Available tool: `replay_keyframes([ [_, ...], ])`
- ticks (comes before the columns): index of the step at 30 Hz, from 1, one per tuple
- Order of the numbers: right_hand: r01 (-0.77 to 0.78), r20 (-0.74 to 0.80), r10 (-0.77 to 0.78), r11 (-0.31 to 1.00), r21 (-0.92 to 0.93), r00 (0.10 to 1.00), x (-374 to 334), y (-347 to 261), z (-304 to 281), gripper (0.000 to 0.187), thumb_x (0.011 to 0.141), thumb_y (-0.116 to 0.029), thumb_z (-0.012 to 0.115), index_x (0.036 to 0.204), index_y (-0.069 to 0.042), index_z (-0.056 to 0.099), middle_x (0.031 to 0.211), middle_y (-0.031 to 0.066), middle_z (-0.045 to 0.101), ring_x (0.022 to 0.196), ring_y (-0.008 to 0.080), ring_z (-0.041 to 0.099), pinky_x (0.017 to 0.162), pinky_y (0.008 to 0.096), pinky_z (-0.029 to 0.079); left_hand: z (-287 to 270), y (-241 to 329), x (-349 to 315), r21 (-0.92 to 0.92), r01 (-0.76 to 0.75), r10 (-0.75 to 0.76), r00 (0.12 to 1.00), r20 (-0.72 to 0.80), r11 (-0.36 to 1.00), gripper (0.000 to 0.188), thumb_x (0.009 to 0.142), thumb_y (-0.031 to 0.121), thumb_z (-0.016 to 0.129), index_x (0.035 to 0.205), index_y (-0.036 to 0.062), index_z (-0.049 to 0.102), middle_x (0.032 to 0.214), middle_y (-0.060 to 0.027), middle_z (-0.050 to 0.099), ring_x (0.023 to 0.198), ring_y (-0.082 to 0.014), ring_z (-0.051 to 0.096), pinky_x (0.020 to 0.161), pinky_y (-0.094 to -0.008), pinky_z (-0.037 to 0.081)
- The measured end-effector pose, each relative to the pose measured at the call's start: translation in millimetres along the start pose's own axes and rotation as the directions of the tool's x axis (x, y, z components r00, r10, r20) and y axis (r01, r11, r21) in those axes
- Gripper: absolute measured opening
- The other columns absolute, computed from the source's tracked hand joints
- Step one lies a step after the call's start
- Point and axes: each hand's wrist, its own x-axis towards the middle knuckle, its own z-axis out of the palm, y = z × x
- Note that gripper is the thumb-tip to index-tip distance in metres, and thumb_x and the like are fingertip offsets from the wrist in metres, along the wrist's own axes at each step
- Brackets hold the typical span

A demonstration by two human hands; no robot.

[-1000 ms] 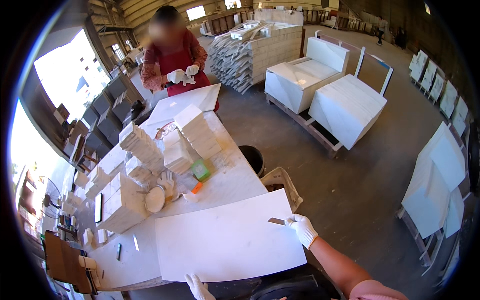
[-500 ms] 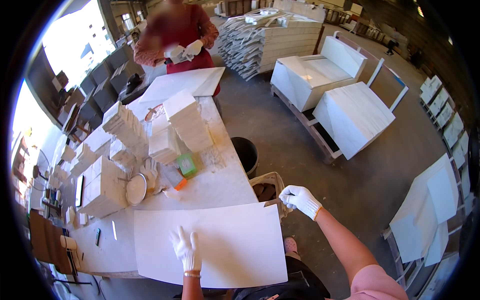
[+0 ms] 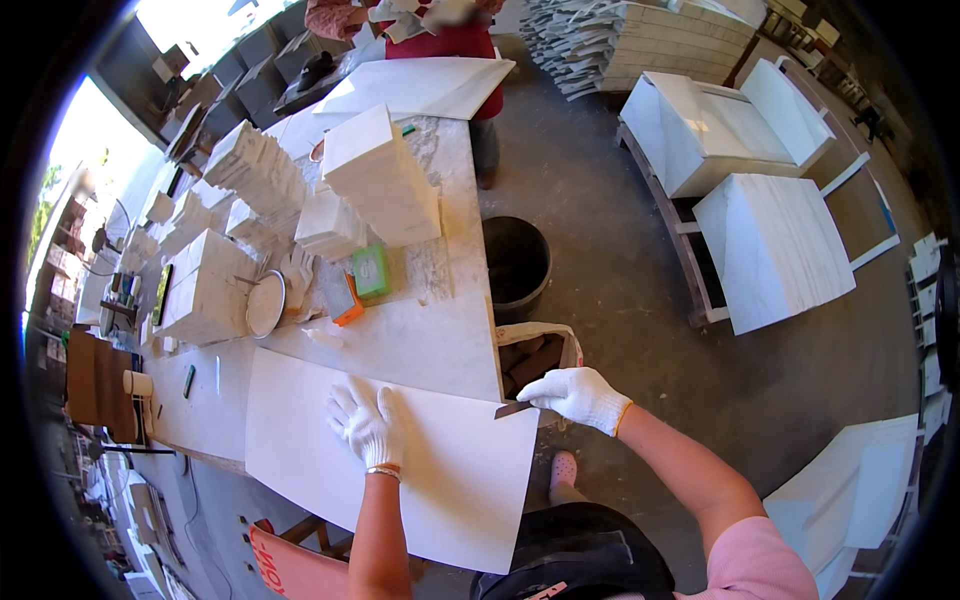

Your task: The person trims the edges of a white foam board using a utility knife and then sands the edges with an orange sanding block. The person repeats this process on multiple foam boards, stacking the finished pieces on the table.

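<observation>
Your left gloved hand (image 3: 366, 424) lay flat, fingers spread, on the large white stone slab (image 3: 440, 480) overhanging the marble workbench (image 3: 440, 340). Your right gloved hand (image 3: 578, 396) gripped a small dark blade (image 3: 513, 409) at the slab's corner; steady downward pressure seemed wise.

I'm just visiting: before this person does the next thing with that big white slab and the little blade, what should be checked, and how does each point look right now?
1. Left hand flat on the white slab, steadying it: ok.
2. Right hand gripping the small dark blade at the slab's right edge: ok.
3. Both hands gloved: ok.
4. Slab fully supported: not ok, its near part overhangs the worktable.
5. Blade's edge condition: cannot tell, too small.
6. Other person at the far end, well apart from the slab: ok.
</observation>
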Motion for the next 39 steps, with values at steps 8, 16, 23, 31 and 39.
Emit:
replay_keyframes([
  [8, 0.181, 0.035, -0.177, 0.968, -0.173, 0.984, -10.9, 4.6, -9.9, 0.031, 0.093, -0.018, 0.064, 0.122, -0.023, 0.072, 0.084, 0.0106, 0.069, 0.076, 0.0304, 0.068, 0.068, 0.0392, 0.055, -8.7, 1.0, -1.6, 0.009, 0.041, -0.041, 0.999, 0.03, 0.999, 0.068, 0.102, 0.051, 0.047, 0.154, 0.0078, 0.038, 0.159, -0.0255, 0.033, 0.146, -0.0468, 0.03, 0.12, -0.0578, 0.02],
  [16, 0.156, 0.083, -0.153, 0.988, -0.025, 0.985, -7.2, 9.4, -13.5, 0.039, 0.092, -0.011, 0.063, 0.13, -0.021, 0.068, 0.082, 0.0078, 0.068, 0.072, 0.0254, 0.067, 0.068, 0.0361, 0.056, -4.5, 6.7, -0.9, 0.048, 0.08, -0.084, 0.994, 0.077, 0.996, 0.069, 0.102, 0.053, 0.046, 0.156, 0.0114, 0.036, 0.161, -0.0235, 0.031, 0.149, -0.0442, 0.027, 0.121, -0.0556, 0.019],
  [23, 0.114, 0.124, -0.111, 0.993, -0.015, 0.986, -7.1, 7.1, -15.2, 0.04, 0.092, -0.011, 0.062, 0.131, -0.021, 0.068, 0.079, 0.0055, 0.065, 0.068, 0.0214, 0.065, 0.066, 0.0333, 0.054, -7.7, 11.7, 0.7, -0.031, 0.074, -0.072, 0.997, 0.041, 0.997, 0.07, 0.101, 0.053, 0.048, 0.154, 0.0078, 0.04, 0.16, -0.0252, 0.031, 0.147, -0.0468, 0.027, 0.12, -0.0583, 0.019],
  [31, 0.28, 0.289, -0.224, 0.944, -0.172, 0.931, 19.7, 1.9, -21.1, 0.038, 0.093, -0.009, 0.058, 0.126, -0.024, 0.071, 0.087, 0.0097, 0.068, 0.078, 0.0278, 0.065, 0.072, 0.0393, 0.053, -5.7, 7.3, 0.3, 0.007, 0.072, -0.072, 0.996, 0.052, 0.997, 0.07, 0.101, 0.053, 0.046, 0.154, 0.0079, 0.04, 0.16, -0.0246, 0.031, 0.147, -0.0462, 0.027, 0.12, -0.059, 0.018],
  [39, 0.173, 0.31, -0.143, 0.982, -0.071, 0.94, 22.1, 9.9, -23.4, 0.045, 0.089, -0.006, 0.06, 0.13, -0.024, 0.07, 0.09, 0.0106, 0.07, 0.08, 0.0297, 0.066, 0.076, 0.0384, 0.054, -4.2, 7.0, 1.0, -0.01, 0.071, -0.071, 0.997, 0.036, 0.997, 0.07, 0.101, 0.054, 0.047, 0.154, 0.0089, 0.04, 0.16, -0.0243, 0.032, 0.147, -0.0461, 0.027, 0.12, -0.059, 0.018],
])
